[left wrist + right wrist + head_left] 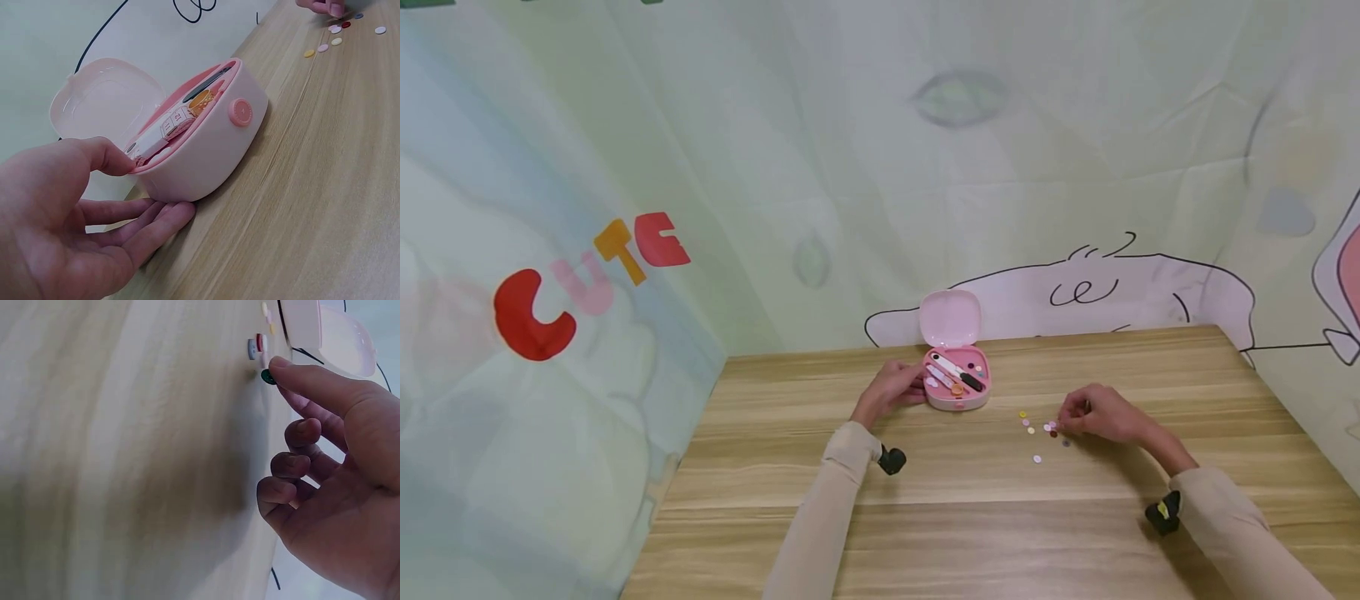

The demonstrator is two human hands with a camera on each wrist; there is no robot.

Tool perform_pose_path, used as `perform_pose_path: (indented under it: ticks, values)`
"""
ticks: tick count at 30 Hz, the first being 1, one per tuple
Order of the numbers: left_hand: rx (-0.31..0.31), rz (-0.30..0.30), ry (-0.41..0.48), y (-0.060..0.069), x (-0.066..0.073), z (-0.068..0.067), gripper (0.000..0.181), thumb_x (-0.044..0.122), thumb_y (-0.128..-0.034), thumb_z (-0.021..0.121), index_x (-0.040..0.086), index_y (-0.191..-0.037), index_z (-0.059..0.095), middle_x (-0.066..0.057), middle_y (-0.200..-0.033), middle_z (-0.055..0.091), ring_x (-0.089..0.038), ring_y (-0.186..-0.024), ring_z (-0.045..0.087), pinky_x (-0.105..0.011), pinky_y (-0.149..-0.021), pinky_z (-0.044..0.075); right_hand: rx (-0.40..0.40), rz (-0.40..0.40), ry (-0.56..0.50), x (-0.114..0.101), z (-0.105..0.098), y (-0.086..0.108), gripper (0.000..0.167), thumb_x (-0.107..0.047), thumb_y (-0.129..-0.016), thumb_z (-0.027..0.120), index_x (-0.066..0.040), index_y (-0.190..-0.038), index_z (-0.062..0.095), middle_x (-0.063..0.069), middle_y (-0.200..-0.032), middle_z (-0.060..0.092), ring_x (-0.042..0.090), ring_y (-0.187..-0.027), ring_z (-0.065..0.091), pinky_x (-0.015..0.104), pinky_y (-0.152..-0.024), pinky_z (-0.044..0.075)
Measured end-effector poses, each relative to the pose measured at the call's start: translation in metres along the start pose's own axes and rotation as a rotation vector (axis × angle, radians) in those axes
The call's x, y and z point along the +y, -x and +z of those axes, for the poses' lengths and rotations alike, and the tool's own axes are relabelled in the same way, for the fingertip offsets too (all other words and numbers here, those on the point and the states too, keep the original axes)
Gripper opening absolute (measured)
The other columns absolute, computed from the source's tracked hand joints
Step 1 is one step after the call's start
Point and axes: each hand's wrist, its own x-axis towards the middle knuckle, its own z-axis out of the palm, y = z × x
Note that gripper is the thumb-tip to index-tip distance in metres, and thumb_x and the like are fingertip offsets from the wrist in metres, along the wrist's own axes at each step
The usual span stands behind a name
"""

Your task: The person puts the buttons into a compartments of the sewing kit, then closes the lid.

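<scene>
The right grip (350, 487) pinches a dark green button (269, 377) between thumb and forefinger, its other fingers curled. Just to its left, a grey button (252, 349), a red button (259, 342) and a white button (265, 343) lie close together on the wood-grained worktop (156, 394). Farther left stands a pale pink case (303, 322), its lid (350, 344) raised. Black lines mark the pale backdrop (387, 356) on the far side.

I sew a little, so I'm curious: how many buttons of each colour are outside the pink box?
Yellow or cream buttons: 2
Pale pink or white buttons: 4
Red button: 1
Grey-blue button: 1
Green button, held: 1
Total in view: 9
</scene>
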Motion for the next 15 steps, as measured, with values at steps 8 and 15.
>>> perform_pose_path:
  ticks: [8,15]
  values:
    - [-0.011,-0.008,0.004,0.001,0.001,-0.001,0.032,0.019,-0.1056,0.057,-0.009,-0.116,0.068,-0.012,-0.097,0.069,-0.016,-0.082,0.066,-0.033,-0.084,0.063,0.021,-0.015,0.018,-0.012,-0.005,-0.020,0.010,-0.007,-0.089,0.077,-0.011,-0.081,0.073,-0.007,-0.071,0.056,0.011,-0.070,0.050,0.024,-0.062,0.041]
    - [-0.015,-0.012,-0.009,0.001,0.000,-0.003,0.036,0.024,-0.1079,0.056,-0.008,-0.120,0.068,-0.013,-0.103,0.069,-0.016,-0.087,0.066,-0.033,-0.086,0.062,0.015,0.016,0.003,-0.027,-0.006,-0.046,0.010,-0.014,-0.092,0.078,-0.012,-0.083,0.074,-0.004,-0.073,0.055,0.017,-0.074,0.049,0.028,-0.063,0.039]
